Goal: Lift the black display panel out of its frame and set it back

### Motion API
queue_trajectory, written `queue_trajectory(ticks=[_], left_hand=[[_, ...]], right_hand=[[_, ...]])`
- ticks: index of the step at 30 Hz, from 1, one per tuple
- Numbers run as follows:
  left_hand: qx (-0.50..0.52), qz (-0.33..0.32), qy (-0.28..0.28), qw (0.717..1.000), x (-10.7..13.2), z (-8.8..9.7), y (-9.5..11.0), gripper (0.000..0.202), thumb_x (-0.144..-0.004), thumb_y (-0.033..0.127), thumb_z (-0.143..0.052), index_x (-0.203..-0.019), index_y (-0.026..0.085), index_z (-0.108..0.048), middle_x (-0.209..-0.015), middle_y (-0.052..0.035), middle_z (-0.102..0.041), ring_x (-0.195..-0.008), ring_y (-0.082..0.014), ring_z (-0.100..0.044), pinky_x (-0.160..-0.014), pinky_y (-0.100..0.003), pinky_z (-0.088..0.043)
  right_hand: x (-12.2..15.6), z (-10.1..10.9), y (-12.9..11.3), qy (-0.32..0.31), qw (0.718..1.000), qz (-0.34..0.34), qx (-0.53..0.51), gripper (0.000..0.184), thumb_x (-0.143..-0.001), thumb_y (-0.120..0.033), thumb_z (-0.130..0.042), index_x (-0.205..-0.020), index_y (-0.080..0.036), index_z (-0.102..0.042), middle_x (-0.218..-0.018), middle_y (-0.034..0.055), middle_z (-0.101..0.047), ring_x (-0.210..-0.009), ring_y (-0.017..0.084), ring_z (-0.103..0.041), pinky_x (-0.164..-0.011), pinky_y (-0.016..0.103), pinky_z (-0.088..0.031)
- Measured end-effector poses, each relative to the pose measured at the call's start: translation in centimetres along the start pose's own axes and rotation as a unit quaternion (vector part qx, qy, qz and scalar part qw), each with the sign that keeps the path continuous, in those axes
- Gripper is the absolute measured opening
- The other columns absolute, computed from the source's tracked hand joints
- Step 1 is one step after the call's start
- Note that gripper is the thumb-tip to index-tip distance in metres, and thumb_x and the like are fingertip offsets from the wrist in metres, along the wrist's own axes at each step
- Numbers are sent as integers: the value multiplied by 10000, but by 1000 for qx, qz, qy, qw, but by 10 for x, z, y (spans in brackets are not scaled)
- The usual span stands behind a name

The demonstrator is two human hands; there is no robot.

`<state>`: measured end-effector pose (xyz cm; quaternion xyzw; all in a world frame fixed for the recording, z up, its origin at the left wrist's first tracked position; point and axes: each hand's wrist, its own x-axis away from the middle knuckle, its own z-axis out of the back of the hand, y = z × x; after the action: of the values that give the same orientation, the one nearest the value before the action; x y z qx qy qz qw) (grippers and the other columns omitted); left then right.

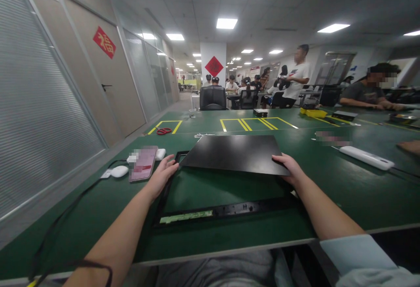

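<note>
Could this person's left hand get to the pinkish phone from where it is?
Most likely yes: the left hand is just beside the phone, with nothing visible between them. Its fingers are near the left corner of the black panel, pointing away from the phone, so it might need to turn.

Panel: before you, the panel (234, 153) lies over the far part of the frame.
Frame: on the table (328, 186), the frame (236, 208) has its near bar closest to you.
Left: your left grip (167, 169) is at the panel's left corner; contact is unclear.
Right: your right grip (290, 169) is on the panel's near right corner.
Phone: left of your left grip, the phone (143, 164) lies right of a rounded gadget (119, 171).
Scissors: beyond the phone, scissors (163, 131).
Far side: beyond the panel, a small box (260, 113), with a tray (315, 113) to its right.
Behind: past the table, a chair (212, 99) before a pillar (213, 50).
</note>
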<state>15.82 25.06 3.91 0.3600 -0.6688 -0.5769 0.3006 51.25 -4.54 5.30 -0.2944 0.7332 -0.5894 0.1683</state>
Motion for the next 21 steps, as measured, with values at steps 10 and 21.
queue_trajectory(ticks=[10,21], left_hand=[[42,-3,22,999,-6,2,0,514,-772,347,-757,-1231,192,-585,-1113,-113,-698,-918,-193,-686,-870,-334,-542],[83,46,-22,995,2,0,14,521,-684,482,-672,-1082,147,-672,-941,-113,-764,-937,-319,-716,-794,-410,-544]], right_hand=[[14,-4,-13,41,999,11,-16,110,-726,-123,-660,-819,-183,-656,-726,63,-721,-606,208,-694,-558,284,-560],[18,0,-12,-2,1000,-18,21,227,-730,-145,-633,-930,-220,-711,-842,83,-767,-800,291,-751,-664,368,-616]])
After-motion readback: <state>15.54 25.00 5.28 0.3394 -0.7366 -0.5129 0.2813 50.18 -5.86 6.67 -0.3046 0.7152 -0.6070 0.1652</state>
